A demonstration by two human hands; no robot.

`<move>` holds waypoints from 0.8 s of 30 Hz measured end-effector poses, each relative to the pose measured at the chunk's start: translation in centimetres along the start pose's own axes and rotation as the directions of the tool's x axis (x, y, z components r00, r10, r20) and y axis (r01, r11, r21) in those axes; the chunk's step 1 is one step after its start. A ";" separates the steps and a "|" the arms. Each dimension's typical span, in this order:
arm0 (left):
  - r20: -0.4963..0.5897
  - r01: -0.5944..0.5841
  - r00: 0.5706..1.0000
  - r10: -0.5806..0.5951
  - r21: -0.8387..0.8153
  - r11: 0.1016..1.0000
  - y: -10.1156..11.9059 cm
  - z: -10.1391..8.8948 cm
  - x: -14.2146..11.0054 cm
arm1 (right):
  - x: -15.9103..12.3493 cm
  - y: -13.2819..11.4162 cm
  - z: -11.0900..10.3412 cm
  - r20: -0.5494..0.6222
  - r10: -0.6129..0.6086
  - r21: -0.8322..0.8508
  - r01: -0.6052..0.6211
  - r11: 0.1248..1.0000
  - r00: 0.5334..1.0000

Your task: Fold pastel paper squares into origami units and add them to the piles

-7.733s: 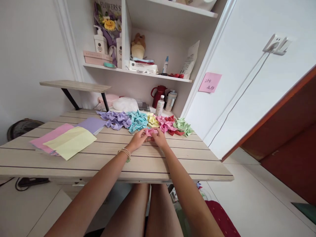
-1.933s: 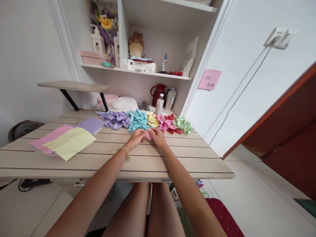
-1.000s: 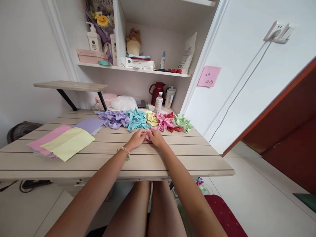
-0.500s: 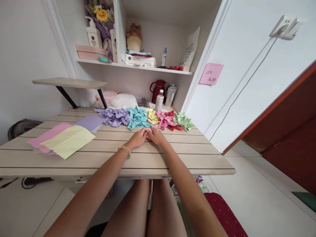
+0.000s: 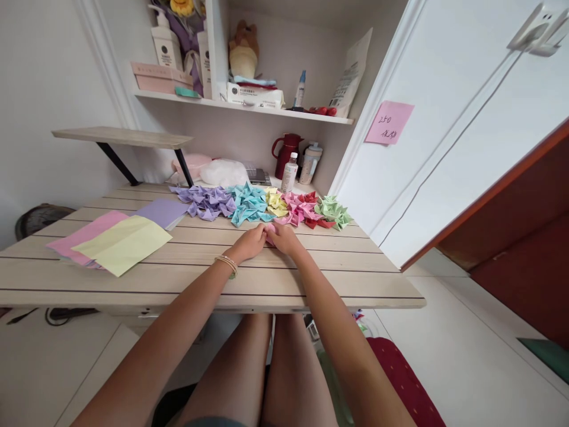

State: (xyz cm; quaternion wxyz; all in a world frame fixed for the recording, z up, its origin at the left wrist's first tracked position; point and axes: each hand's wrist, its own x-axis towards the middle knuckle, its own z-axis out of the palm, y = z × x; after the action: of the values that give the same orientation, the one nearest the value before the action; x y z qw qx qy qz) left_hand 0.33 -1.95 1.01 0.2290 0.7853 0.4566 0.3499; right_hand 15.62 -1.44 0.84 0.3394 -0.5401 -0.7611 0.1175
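Pink paper (image 5: 271,235), pinched inside the grip of the left hand (image 5: 251,242) and right hand (image 5: 285,238), the worktop (image 5: 351,286) below it, seems light and easily creased, best held by its edges.

The left hand (image 5: 251,242) and right hand (image 5: 284,238) have drawn closer together around the pink folded paper (image 5: 269,228), which earlier showed as a wide strip, then a pointed shape, and is now mostly covered by fingers.
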 end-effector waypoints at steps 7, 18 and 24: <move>0.060 -0.022 0.998 0.014 0.129 0.991 0.5 -0.1 -0.2 | 0.0 0.1 0.0 0.026 0.003 -0.030 -0.002 1.000 1.000; 0.054 0.008 0.998 -0.014 0.107 0.994 0.4 0.0 -0.3 | 0.0 0.4 0.1 0.008 -0.020 -0.006 0.020 1.000 1.000; 0.073 0.001 0.997 -0.011 0.140 0.990 0.4 0.0 -0.3 | -0.1 0.3 0.2 0.028 -0.038 -0.025 0.038 0.999 0.999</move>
State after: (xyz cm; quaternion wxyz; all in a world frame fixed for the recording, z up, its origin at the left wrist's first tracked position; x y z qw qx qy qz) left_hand 0.41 -2.44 1.19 0.1912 0.8104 0.4736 0.2869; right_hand 15.77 -1.33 0.50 0.3244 -0.5281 -0.7772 0.1088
